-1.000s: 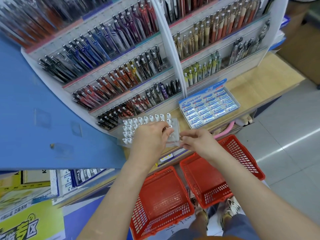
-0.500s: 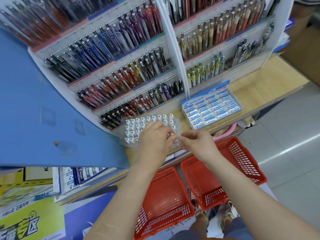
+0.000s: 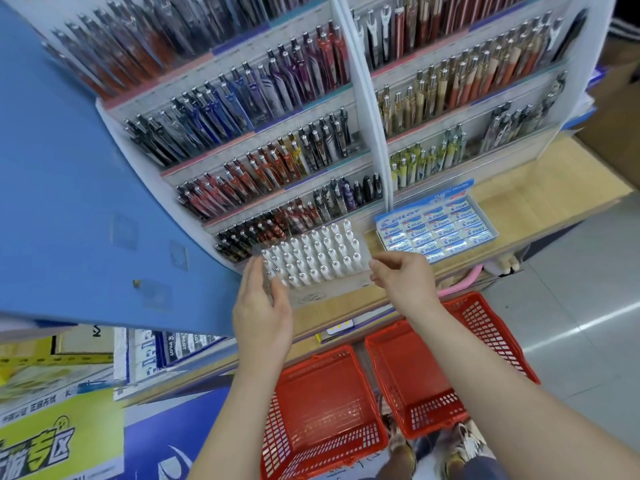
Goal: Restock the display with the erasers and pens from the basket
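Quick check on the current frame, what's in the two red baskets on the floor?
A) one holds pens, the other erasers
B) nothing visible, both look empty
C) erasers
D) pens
B: the left red basket and the right red basket show only bare mesh floors, while the eraser box and the clear tray of white pens sit on the wooden shelf.

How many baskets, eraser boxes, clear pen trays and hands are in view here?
Red baskets: 2, left basket and right basket
Eraser box: 1
Clear tray of white pens: 1
Hands: 2, left hand and right hand
Total: 6
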{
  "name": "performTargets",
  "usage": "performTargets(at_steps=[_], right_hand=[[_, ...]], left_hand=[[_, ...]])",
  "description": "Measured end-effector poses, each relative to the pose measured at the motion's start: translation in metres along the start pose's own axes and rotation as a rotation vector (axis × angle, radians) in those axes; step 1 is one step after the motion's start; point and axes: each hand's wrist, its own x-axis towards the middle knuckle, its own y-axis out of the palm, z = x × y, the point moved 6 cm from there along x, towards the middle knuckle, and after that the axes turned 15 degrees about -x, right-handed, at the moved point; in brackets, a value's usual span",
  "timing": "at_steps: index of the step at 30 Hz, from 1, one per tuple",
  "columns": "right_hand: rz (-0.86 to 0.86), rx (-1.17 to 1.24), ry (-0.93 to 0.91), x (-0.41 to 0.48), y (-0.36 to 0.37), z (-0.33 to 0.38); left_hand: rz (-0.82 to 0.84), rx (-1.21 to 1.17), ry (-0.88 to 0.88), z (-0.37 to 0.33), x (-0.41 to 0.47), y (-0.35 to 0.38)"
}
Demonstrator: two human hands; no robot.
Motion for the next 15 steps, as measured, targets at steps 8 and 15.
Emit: performTargets(at_steps=[8,15], right_hand=[[0.011,-0.083,-0.005,0.006,-0.002,0.008],[0.083,-0.106,-0.073,0.000,-0.033,0.010]], left_hand=[[0.030,-0.044,0.015,0.004,-0.002,0.000],[-0.001,-0.121,0.022,-0.006,-0.003,-0.016]])
